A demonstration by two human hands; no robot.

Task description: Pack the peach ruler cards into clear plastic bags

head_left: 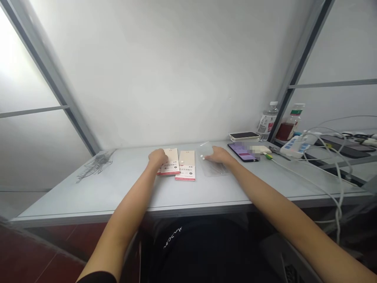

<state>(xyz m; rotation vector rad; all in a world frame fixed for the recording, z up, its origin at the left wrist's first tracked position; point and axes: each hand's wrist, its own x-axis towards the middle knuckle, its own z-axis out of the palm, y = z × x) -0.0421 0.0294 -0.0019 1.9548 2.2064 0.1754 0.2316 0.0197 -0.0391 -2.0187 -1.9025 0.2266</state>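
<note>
Across the white desk (97, 192), I have the left hand (158, 157) curled knuckles-up on the left of two cream packets (171, 162), its grip unclear. The right hand (216, 154) lies flat, pinching nothing, on a clear plastic bag (214, 169).

Black top (200, 251), white lettering (172, 238); bare left hand (157, 157), right hand (218, 154)

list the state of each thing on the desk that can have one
left hand, resting on the left paper packet
right hand, lying on the clear plastic bag
left paper packet, flat on the desk, slightly skewed
right paper packet, flat, beside the left one
clear plastic bag, flat, under the right hand
smartphone, face up, screen lit
water bottle, upright, capped
power strip, lying on the desk, cables attached
</note>
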